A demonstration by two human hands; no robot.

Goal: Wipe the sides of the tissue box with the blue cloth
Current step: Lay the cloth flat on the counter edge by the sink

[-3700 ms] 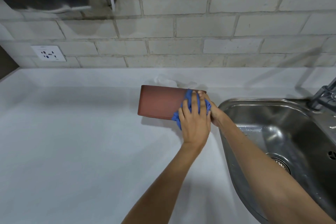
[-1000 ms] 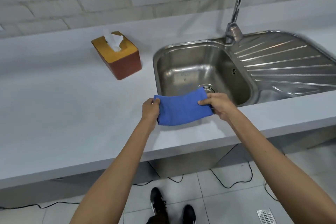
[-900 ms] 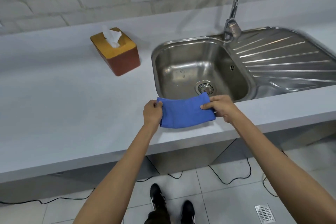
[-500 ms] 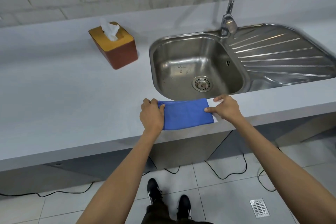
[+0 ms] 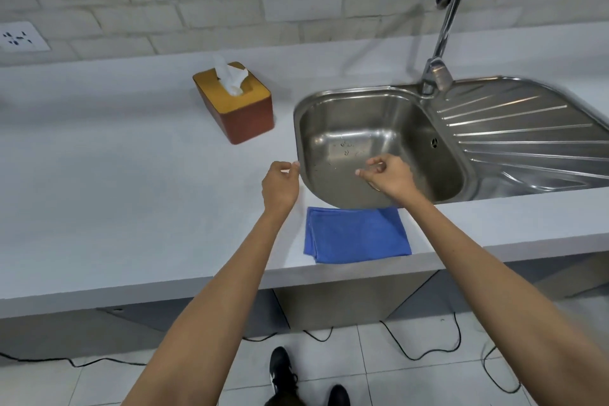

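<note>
The tissue box (image 5: pixel 245 114), red-brown with an orange-yellow lid and a white tissue sticking out, stands upright on the grey counter (image 5: pixel 115 181), left of the sink. The blue cloth (image 5: pixel 357 234) lies folded flat at the counter's front edge, just in front of the sink. My left hand (image 5: pixel 280 184) hovers above and left of the cloth, fingers loosely curled, holding nothing. Over the sink's front rim, my right hand (image 5: pixel 390 176) is also off the cloth and holds nothing.
A steel sink (image 5: pixel 298 128) with a ribbed draining board (image 5: pixel 527 135) fills the right side, and a tall tap (image 5: pixel 441 39) stands behind it. A wall socket (image 5: pixel 19 39) is at far left. Below the counter edge are floor tiles, cables and my shoes.
Both hands held the cloth, laid it flat at the counter's front edge, then let go and lifted away toward the sink. The tissue box has not moved.
</note>
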